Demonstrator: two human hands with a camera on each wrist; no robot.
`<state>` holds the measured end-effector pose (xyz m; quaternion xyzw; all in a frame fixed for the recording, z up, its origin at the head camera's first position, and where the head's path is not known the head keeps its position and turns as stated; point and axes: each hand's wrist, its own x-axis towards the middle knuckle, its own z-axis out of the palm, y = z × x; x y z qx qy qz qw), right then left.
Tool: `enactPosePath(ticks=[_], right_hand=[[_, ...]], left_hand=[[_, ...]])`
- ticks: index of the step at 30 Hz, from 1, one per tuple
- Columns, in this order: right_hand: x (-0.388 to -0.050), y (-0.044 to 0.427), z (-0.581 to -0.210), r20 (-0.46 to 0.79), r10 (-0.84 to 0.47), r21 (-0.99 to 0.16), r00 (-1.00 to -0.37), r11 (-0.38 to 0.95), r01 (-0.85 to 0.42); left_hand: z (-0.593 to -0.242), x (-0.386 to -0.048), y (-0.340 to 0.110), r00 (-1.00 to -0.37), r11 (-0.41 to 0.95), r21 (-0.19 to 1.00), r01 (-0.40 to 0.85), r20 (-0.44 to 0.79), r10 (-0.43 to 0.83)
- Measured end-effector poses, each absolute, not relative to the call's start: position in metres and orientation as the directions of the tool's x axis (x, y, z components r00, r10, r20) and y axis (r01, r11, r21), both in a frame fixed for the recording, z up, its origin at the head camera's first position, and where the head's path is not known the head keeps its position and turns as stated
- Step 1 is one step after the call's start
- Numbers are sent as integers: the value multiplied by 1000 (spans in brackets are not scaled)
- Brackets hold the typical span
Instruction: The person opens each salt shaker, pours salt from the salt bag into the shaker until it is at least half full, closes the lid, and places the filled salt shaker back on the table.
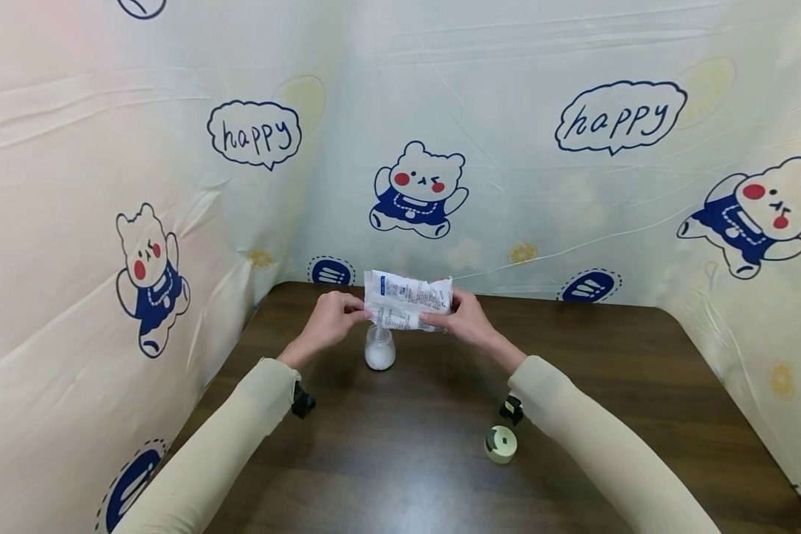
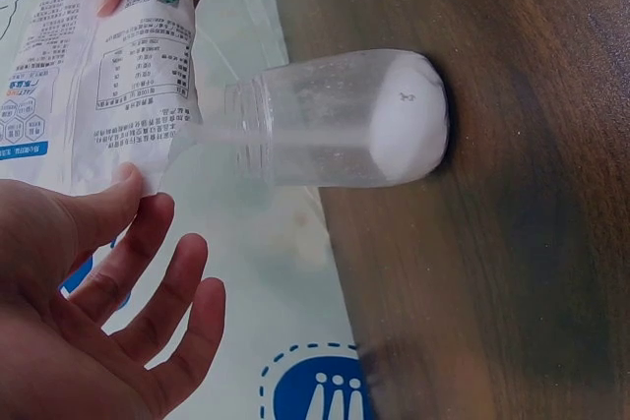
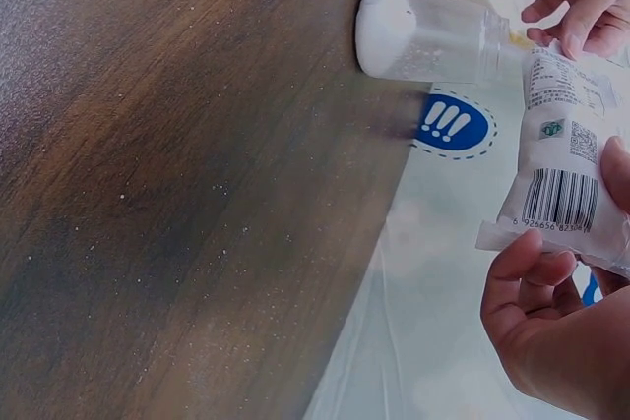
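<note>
A white printed plastic packet [image 1: 409, 300] is held level above a clear jar [image 1: 380, 348] in the head view. My left hand [image 2: 108, 282] pinches the packet's corner by the spout between thumb and forefinger, its other fingers spread loosely. At the opposite end, beside the barcode, my right hand [image 3: 561, 322] grips the packet with fingers beneath and thumb on top. White grains [image 2: 219, 133] stream from the opened corner into the jar's mouth. A mound of white grains [image 2: 406, 117] covers the bottom of the upright jar, which stands on the table.
A pale round lid-like piece [image 1: 501, 443] lies near my right forearm on the dark wooden table [image 1: 400, 460]. Scattered white grains [image 3: 219, 187] dot the tabletop. A printed curtain [image 1: 507, 193] hangs behind the table and along its sides.
</note>
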<state>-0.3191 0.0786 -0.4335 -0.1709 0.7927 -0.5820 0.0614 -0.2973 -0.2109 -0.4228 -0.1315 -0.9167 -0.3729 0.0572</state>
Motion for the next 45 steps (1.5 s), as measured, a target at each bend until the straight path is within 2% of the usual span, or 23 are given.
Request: enactPosePath(ticks=[7, 45], right_hand=[[-318, 79, -434, 130, -347, -946, -929, 236, -221], [-318, 80, -438, 148, -338, -934, -929, 260, -244]], left_hand=[[-423, -298, -212, -958, 688, 667, 287, 204, 201], [-424, -297, -212, -955, 692, 658, 297, 218, 202]])
